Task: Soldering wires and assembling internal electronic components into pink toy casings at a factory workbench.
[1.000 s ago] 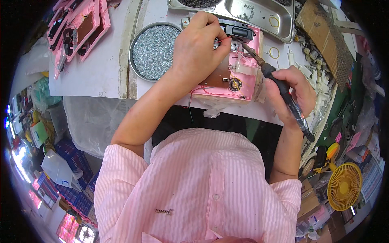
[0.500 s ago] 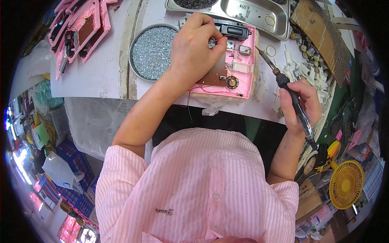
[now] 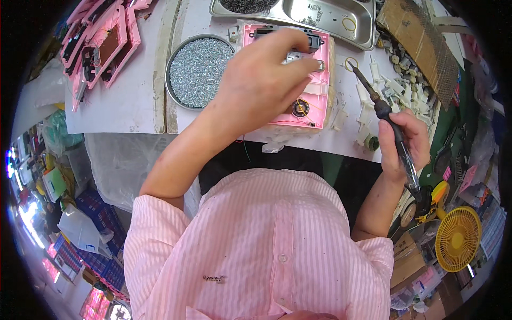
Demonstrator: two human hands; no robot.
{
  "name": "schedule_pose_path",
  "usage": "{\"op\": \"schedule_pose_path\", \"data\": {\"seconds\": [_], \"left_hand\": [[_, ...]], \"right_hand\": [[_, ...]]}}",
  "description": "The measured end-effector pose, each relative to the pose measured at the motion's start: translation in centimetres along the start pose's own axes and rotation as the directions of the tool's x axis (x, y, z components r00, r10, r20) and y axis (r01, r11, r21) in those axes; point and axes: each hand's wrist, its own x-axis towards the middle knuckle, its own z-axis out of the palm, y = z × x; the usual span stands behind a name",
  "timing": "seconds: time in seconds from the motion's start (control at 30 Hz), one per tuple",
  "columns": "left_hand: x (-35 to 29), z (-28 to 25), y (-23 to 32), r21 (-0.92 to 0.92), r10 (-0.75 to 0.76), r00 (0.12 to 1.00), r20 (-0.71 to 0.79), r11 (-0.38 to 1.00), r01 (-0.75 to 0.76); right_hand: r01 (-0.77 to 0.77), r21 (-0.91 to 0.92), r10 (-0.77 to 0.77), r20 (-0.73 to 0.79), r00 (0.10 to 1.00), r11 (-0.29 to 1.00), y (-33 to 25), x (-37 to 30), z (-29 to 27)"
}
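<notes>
A pink plastic casing [image 3: 318, 88] lies at the table's front edge, with a black part [image 3: 314, 40] along its far side and a round black part with yellow wire [image 3: 301, 108] near its front. Over the casing is my left hand [image 3: 261, 85], thumb and forefinger apart, with no object visible between them. It hides much of the casing's middle and the brown board. To the right, my right hand [image 3: 408, 141] is wrapped round the black handle of a soldering iron [image 3: 394, 125]. The iron's tip points up and left, off the casing's right side.
A round tray of small silvery metal pieces [image 3: 200, 72] stands left of the casing. Behind is a steel tray [image 3: 333, 21]. White plastic parts [image 3: 392, 88] and cardboard [image 3: 421, 48] lie right; more pink casings [image 3: 106, 45] are stacked far left. A yellow fan [image 3: 457, 240] is lower right.
My left thumb and forefinger have parted, and the red wire by them is now hidden. The soldering iron has moved right, away from the casing. The view has shifted slightly.
</notes>
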Motion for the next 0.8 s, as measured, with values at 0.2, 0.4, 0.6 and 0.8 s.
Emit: {"op": "schedule_pose_path", "data": {"seconds": [0.2,0.4,0.6,0.8], "left_hand": [[-0.6,1.6,-0.9,-0.119,-0.032,0.999,0.033,0.992,0.035],[-0.1,2.9,-0.6,-0.128,-0.041,0.998,-0.038,0.991,0.035],[0.2,2.9,-0.7,0.065,0.002,1.0,-0.001,0.998,-0.002],[0.2,3.8,-1.3,0.108,-0.01,1.0,-0.019,0.994,0.012]], "right_hand": [[0.009,0.005,-0.009,0.0,1.0,1.0,-0.2,-0.1,-0.2],[-0.038,0.009,0.038,0.01,0.999,0.999,0.0,-1.1,0.0],[-0.046,-0.021,0.046,0.017,0.999,0.999,0.2,-1.4,0.8],[0.001,-0.086,0.002,0.035,0.999,0.996,0.6,-1.2,1.8]]}}
